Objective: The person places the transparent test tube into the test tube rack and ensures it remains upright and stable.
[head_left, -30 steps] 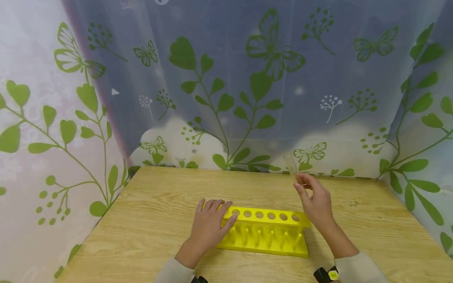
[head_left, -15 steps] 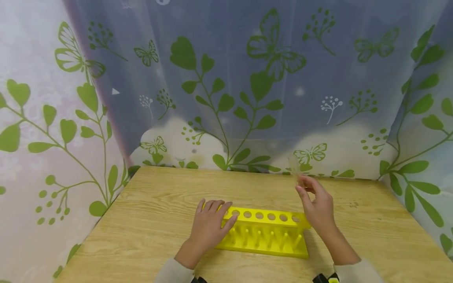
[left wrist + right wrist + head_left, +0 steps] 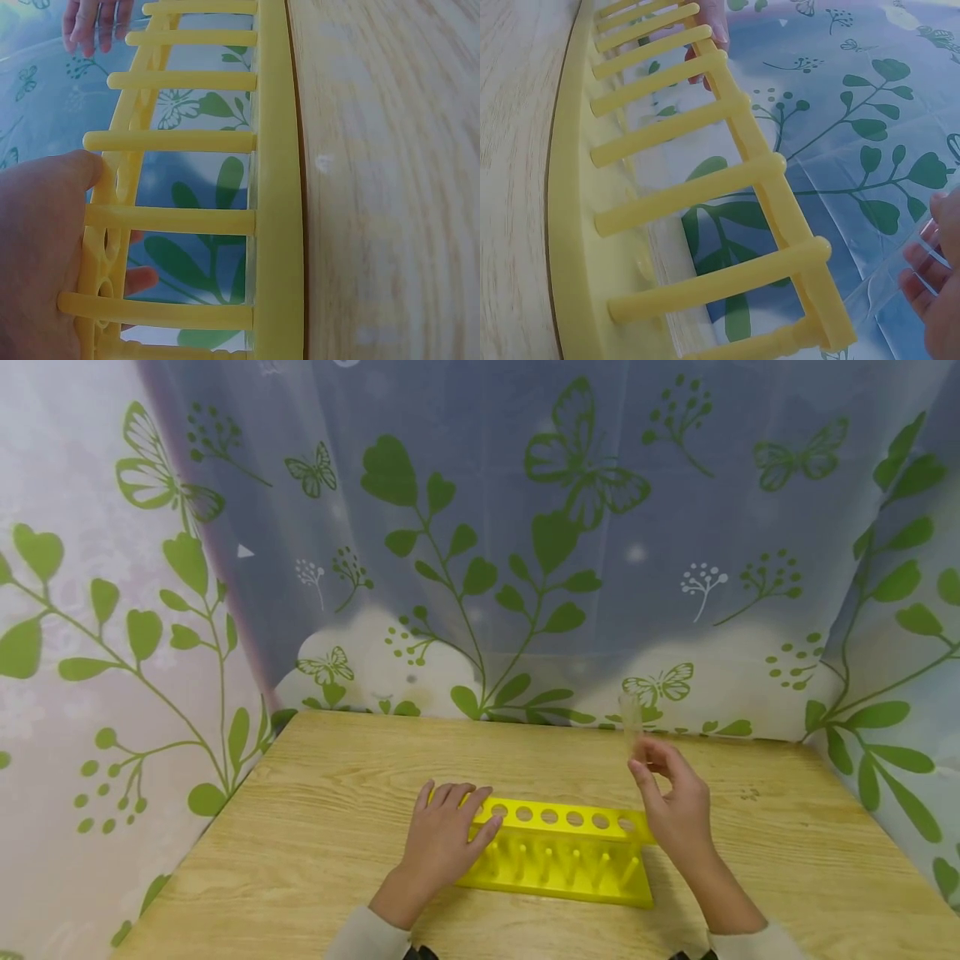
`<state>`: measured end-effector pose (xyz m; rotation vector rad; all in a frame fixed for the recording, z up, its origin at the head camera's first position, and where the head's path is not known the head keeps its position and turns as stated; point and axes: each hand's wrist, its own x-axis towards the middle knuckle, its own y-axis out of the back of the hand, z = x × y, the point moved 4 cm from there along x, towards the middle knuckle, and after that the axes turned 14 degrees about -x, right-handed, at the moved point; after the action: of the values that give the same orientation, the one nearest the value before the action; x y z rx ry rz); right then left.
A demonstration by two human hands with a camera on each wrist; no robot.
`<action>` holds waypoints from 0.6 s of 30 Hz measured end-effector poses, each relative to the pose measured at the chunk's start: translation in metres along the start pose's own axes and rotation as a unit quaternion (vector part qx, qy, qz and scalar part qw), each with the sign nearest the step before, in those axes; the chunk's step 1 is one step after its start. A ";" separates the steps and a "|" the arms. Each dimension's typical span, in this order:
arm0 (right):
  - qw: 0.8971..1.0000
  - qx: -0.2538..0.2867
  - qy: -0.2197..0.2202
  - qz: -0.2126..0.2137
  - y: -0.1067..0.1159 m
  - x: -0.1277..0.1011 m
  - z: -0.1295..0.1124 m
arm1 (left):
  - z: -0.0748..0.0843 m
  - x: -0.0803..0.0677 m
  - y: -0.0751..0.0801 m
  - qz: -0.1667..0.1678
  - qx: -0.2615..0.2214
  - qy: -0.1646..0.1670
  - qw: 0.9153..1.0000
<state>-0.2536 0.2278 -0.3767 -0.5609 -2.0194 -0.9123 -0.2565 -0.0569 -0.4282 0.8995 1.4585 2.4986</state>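
A yellow test tube rack (image 3: 555,888) stands on the wooden table, with a row of round holes along its top rail and upright pegs behind its base edge. My left hand (image 3: 444,837) holds the rail's left end; in the left wrist view the thumb (image 3: 88,166) lies on the near side and fingertips (image 3: 141,280) show beyond it. Above the rack's right end, my right hand (image 3: 678,797) pinches a clear test tube (image 3: 632,720) between thumb and fingers. The tube points up and leans slightly left. In the right wrist view the transparent tube (image 3: 889,279) is faint.
The wood-grain table (image 3: 337,777) reaches back to a blue and white curtain (image 3: 480,552) printed with green leaves and butterflies. More patterned cloth (image 3: 82,635) hangs at the left, and likewise at the right.
My right hand has shifted slightly down and to the right with the test tube, which now stands a little more upright. The left hand and rack have stayed in place.
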 end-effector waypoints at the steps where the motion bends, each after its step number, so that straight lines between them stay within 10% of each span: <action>1: 1.000 0.000 -0.001 -0.001 0.000 0.000 0.000 | 0.000 0.000 0.000 0.001 0.001 -0.002 1.000; 18: 1.000 0.010 -0.011 0.009 0.006 -0.002 -0.008 | -0.002 0.001 0.001 -0.018 -0.009 0.004 1.000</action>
<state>-0.2449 0.2253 -0.3730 -0.5790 -2.0377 -0.8769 -0.2581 -0.0583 -0.4280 0.8543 1.4385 2.4880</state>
